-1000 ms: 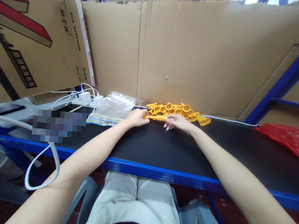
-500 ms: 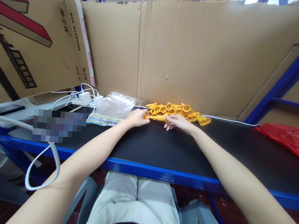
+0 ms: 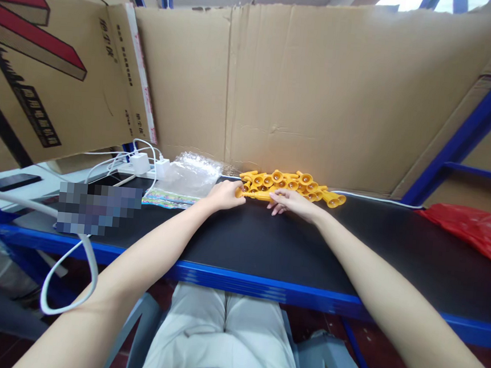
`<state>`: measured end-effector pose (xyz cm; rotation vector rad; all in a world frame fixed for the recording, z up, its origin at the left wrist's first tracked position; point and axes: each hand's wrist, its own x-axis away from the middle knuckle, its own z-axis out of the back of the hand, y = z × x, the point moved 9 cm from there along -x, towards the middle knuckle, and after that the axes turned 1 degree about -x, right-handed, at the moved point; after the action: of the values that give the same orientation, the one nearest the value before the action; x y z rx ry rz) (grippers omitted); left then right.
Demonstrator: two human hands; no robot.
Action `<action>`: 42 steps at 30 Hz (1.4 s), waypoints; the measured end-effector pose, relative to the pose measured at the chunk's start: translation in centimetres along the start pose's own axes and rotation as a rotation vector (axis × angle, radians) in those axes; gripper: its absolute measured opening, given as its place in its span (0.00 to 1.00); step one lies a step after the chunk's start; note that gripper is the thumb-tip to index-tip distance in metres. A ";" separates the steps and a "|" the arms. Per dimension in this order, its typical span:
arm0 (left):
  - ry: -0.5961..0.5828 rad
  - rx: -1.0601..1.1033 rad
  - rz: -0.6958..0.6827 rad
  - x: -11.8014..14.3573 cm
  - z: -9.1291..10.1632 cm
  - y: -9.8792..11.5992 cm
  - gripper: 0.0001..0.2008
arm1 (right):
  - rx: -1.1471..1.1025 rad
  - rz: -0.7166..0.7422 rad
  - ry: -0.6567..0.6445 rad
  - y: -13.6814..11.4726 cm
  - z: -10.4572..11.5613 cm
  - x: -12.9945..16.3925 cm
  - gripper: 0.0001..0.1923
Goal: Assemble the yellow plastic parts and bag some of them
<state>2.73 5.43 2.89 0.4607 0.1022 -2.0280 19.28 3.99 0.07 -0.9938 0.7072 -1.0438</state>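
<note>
A pile of yellow flashlight-like plastic pieces (image 3: 292, 184) lies on the black tabletop against the cardboard. Each has a narrow body and a flared cup end with a small dot in its middle. At the pile's front edge, one yellow flashlight-like piece (image 3: 258, 195) lies sideways between my hands. My left hand (image 3: 226, 194) is closed around its left, cupped end. The fingertips of my right hand (image 3: 287, 202) pinch its right end, with the lower fingers loosely curled. My palms and part of the piece are hidden by the fingers.
Left of the pile lies a clear plastic bag (image 3: 186, 173) with a colourful printed edge. White chargers (image 3: 140, 164) and cables sit beyond it. A red plastic bag (image 3: 469, 229) is at the right. A cardboard wall (image 3: 343, 101) closes the back; a blue rail (image 3: 262, 283) edges the front.
My hands stay at the two ends of the same yellow piece; the right hand has shifted very slightly left. The camera view has tilted a little.
</note>
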 end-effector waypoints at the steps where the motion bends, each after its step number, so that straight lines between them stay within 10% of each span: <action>1: -0.007 0.002 0.011 0.0 0.0 0.0 0.19 | 0.000 -0.001 0.003 0.0 0.0 0.0 0.18; 14: -0.054 0.149 -0.118 0.3 1.0 1.0 0.29 | -0.219 0.138 0.248 -1.6 3.2 0.2 0.15; 27: -0.293 -0.024 0.027 0.7 1.6 -2.1 0.28 | 0.225 0.450 1.281 -4.1 17.8 8.3 0.22; 34: -0.348 -0.131 0.133 0.9 0.9 -3.8 0.25 | 0.842 0.055 1.164 0.7 16.8 7.3 0.19; 42: -0.387 -0.255 0.298 1.5 1.4 -5.6 0.24 | 0.954 -0.285 0.820 6.6 17.3 3.9 0.26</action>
<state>-3.19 6.52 2.94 -0.0780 0.0500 -1.7450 37.97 7.03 0.91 0.2106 0.5902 -1.8240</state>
